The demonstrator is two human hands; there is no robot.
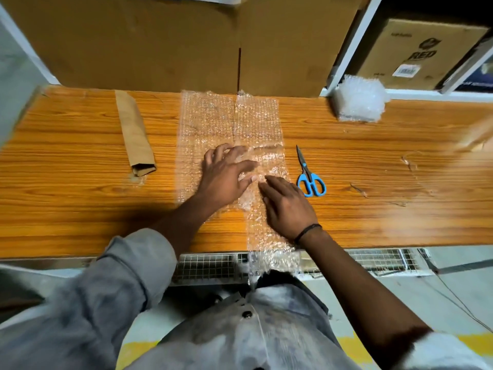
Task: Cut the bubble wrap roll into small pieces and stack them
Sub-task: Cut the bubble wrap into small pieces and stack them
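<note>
Both hands, left hand and right hand, press flat, fingers straight, on the bubble wrap to smooth it for cutting (scissors lie just beside).

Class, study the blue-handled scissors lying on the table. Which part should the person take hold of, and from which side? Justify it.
Take the blue handle loops, coming from the near side and above. The scissors lie flat and closed, with the blades pointing away and the loops nearest the person. The right hand rests just left of them, so it likely suits best.
</note>
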